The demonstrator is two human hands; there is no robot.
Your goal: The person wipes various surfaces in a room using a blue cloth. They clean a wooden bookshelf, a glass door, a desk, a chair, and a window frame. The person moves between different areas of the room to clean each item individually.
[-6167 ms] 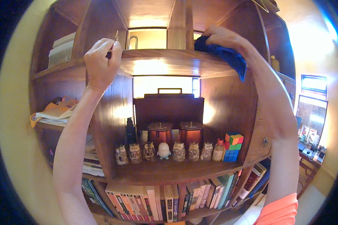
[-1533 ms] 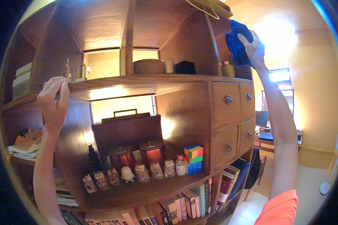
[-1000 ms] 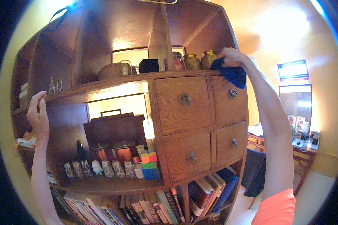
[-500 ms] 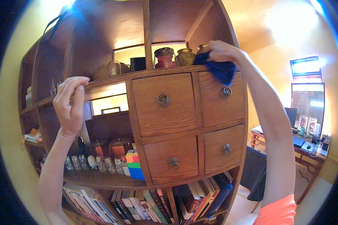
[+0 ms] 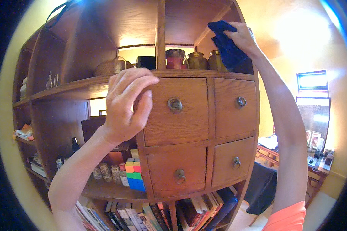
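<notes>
A dark blue cloth (image 5: 229,45) is gripped in my right hand (image 5: 243,37), raised at the right end of an upper shelf in a wooden cabinet (image 5: 211,111). Its lower end hangs in front of a brass jar (image 5: 215,61), partly covering it. A second brass jar (image 5: 197,61) and a glass jar with red contents (image 5: 176,59) stand to the left. My left hand (image 5: 128,102) is empty, its fingers loosely curved and the thumb apart, near the shelf edge and the upper left drawer (image 5: 181,123). Whether its fingertips touch the wood I cannot tell.
Drawers with ring pulls fill the cabinet's middle. A colourful puzzle cube (image 5: 135,179) and small figurines stand on a shelf at lower left, above rows of books (image 5: 137,213). A woven basket (image 5: 106,67) sits at upper left. A desk (image 5: 316,169) is at far right.
My right hand has lifted the cloth up from the shelf edge and the upper right drawer. My left hand has moved right, toward the drawers. The view has shifted slightly.
</notes>
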